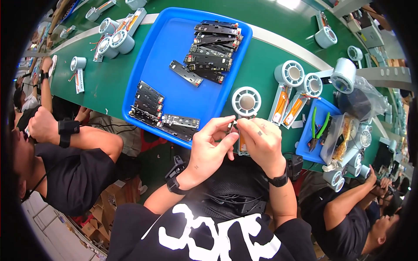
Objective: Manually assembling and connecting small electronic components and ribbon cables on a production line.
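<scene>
My left hand (208,150) is closed around a small dark circuit board (230,127), mostly hidden by the fingers. Close against it, my right hand (263,141) pinches a tiny white connector (235,123) at its fingertips. Just beyond both hands lies a light-blue handheld fan (246,102) with a round grille. Its opened handle (243,145) points toward me, shows an orange battery and is partly covered by my right hand. On the left, a blue tray (152,56) holds several black circuit boards (211,56) stacked at its far right and more boards (150,99) at its near left.
Right of my hands lie two opened fans (290,74) with orange batteries. Farther right, a small blue bin (308,145) holds green-handled cutters (319,124) and a clear container (342,139). More fans (122,41) lie at the far left. People sit at both sides.
</scene>
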Action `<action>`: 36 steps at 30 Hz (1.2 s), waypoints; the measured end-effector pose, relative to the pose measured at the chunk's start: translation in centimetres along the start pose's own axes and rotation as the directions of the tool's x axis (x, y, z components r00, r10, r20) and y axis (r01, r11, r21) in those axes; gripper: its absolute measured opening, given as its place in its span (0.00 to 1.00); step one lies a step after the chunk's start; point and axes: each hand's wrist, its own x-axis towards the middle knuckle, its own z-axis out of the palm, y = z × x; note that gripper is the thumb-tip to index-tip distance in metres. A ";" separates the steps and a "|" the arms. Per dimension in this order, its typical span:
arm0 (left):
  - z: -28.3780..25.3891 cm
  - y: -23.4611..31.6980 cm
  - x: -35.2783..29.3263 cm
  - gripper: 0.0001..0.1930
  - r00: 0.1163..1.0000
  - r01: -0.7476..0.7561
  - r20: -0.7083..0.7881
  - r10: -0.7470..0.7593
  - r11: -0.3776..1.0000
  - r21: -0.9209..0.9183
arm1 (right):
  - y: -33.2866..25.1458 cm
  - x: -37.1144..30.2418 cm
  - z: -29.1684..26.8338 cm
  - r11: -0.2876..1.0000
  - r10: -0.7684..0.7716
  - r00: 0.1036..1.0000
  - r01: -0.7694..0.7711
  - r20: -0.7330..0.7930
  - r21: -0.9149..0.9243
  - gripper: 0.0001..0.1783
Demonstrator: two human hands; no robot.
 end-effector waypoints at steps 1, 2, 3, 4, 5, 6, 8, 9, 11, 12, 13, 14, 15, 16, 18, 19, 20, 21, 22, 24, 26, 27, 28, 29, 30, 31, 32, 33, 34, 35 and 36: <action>0.0 0.1 0.0 0.19 1.000 0.009 -0.002 -0.008 0.999 0.053 | 0.0 -0.1 0.0 1.000 -0.012 1.000 0.012 0.008 -0.025 0.12; 0.1 0.3 0.0 0.19 1.000 0.016 -0.003 -0.016 0.994 0.104 | 0.1 -0.1 -0.1 1.000 -0.015 1.000 0.015 0.007 -0.023 0.12; 0.1 0.4 0.0 0.19 1.000 0.025 -0.005 -0.024 0.988 0.156 | 0.2 -0.1 -0.2 0.999 -0.023 1.000 0.023 0.015 -0.031 0.12; 0.0 0.5 0.1 0.19 1.000 0.023 -0.008 -0.022 0.987 0.156 | 0.2 -0.2 -0.2 0.999 -0.030 0.999 0.031 0.022 -0.038 0.12; -0.1 0.7 0.2 0.19 1.000 0.029 -0.002 -0.029 0.985 0.171 | 0.2 -0.2 -0.1 0.998 -0.037 0.999 0.039 0.029 -0.045 0.12; -0.2 0.8 0.3 0.20 0.999 0.035 0.004 -0.036 0.982 0.185 | 0.2 -0.2 0.0 0.998 -0.040 0.999 0.042 0.030 -0.043 0.12; -0.4 0.9 0.3 0.20 0.999 0.040 0.007 -0.042 0.979 0.201 | 0.2 0.0 0.2 0.998 -0.032 0.999 0.034 0.034 -0.050 0.12; -0.4 0.9 0.3 0.20 1.000 0.022 0.009 -0.024 0.977 0.212 | 0.2 0.1 0.3 0.998 -0.028 0.999 0.030 0.035 -0.054 0.12; -0.4 0.8 0.5 0.19 1.000 -0.015 0.015 0.012 0.972 0.233 | 0.2 0.1 0.2 0.998 -0.026 0.998 0.028 0.050 -0.047 0.12; -0.5 0.9 0.4 0.19 1.000 -0.016 0.011 0.014 0.972 0.236 | 0.3 0.0 0.2 0.999 -0.023 0.998 0.025 0.066 -0.040 0.12; -0.5 1.2 0.4 0.18 1.000 -0.020 0.017 0.016 0.972 0.235 | 0.4 0.0 0.2 0.999 -0.020 0.997 0.023 0.081 -0.034 0.12; -0.5 1.4 0.3 0.18 1.000 -0.025 0.023 0.020 0.972 0.233 | 0.5 0.1 0.2 0.999 -0.023 0.997 0.025 0.080 -0.029 0.12; -0.6 1.6 0.3 0.17 0.999 -0.030 0.029 0.024 0.972 0.232 | 0.6 0.2 0.1 1.000 -0.004 0.995 0.004 0.102 0.002 0.12; -0.8 1.7 0.4 0.17 0.999 -0.033 0.024 0.028 0.972 0.235 | 0.7 0.5 -0.1 0.999 0.013 0.992 -0.017 0.125 0.033 0.11; -1.2 1.8 0.3 0.16 0.999 -0.036 0.043 0.026 0.969 0.245 | 0.8 0.8 -0.7 0.997 0.014 0.988 -0.025 0.155 0.067 0.11; -1.6 1.9 0.5 0.15 0.998 -0.044 0.045 0.033 0.966 0.254 | 0.8 1.1 -0.9 0.998 0.011 0.984 -0.022 0.180 0.062 0.11; -1.7 1.9 0.4 0.15 0.998 -0.057 0.028 0.052 0.964 0.258 | 0.7 1.4 -1.1 0.998 0.004 0.979 -0.016 0.205 0.057 0.10; -1.5 1.8 0.1 0.15 0.997 -0.073 0.049 0.062 0.960 0.272 | 0.7 1.6 -1.2 0.999 -0.007 0.973 -0.006 0.230 0.054 0.10; -1.2 1.6 0.2 0.15 0.994 -0.095 0.073 0.078 0.954 0.284 | 0.8 1.8 -1.4 0.998 -0.040 0.972 0.026 0.230 0.064 0.10; -1.3 1.2 0.3 0.14 0.990 -0.136 0.072 0.120 0.944 0.302 | 0.8 1.5 -1.8 1.000 0.014 0.959 -0.019 0.282 0.014 0.08; -1.6 0.5 0.1 0.15 0.982 -0.188 0.081 0.171 0.928 0.323 | 0.7 1.5 -1.2 1.000 -0.006 0.965 -0.001 0.264 0.024 0.07; -1.4 0.3 -0.1 0.15 0.977 -0.211 0.090 0.192 0.919 0.333 | 0.6 1.3 -1.2 1.000 0.014 0.971 -0.019 0.238 0.018 0.07; -1.1 0.0 -0.3 0.15 0.975 -0.222 0.068 0.211 0.915 0.336 | 0.5 1.1 -1.4 0.999 -0.014 0.969 0.007 0.245 0.031 0.07; -0.8 -0.2 -0.1 0.15 0.967 -0.256 0.076 0.245 0.908 0.331 | 0.6 0.8 -1.6 1.000 0.005 0.970 -0.009 0.244 0.015 0.06; -0.8 -0.5 -0.2 0.15 0.959 -0.284 0.078 0.274 0.901 0.327 | 0.6 0.6 -1.6 1.000 0.024 0.968 -0.026 0.248 0.004 0.06; -0.8 -0.6 -0.3 0.15 0.950 -0.311 0.081 0.301 0.894 0.324 | 0.7 0.5 -1.5 0.999 0.046 0.967 -0.046 0.252 -0.008 0.06; -0.8 -0.4 -0.2 0.15 0.949 -0.314 0.067 0.309 0.892 0.326 | 0.8 0.6 -1.6 0.999 0.032 0.965 -0.033 0.258 0.000 0.06; -0.7 -0.3 -0.1 0.15 0.949 -0.315 0.075 0.307 0.899 0.305 | 0.7 0.7 -1.7 0.999 0.040 0.965 -0.042 0.260 0.000 0.06; -0.6 -0.2 -0.1 0.15 0.949 -0.315 0.089 0.302 0.907 0.279 | 0.7 0.7 -1.9 0.998 0.055 0.964 -0.056 0.261 -0.005 0.06; -0.6 -0.1 -0.1 0.15 0.950 -0.313 0.110 0.294 0.917 0.250 | 0.7 0.5 -2.1 0.997 0.077 0.963 -0.075 0.259 -0.017 0.06; -0.9 -0.1 -0.1 0.15 0.949 -0.311 0.124 0.289 0.920 0.237 | 0.7 0.4 -1.8 0.996 0.091 0.962 -0.085 0.257 -0.034 0.06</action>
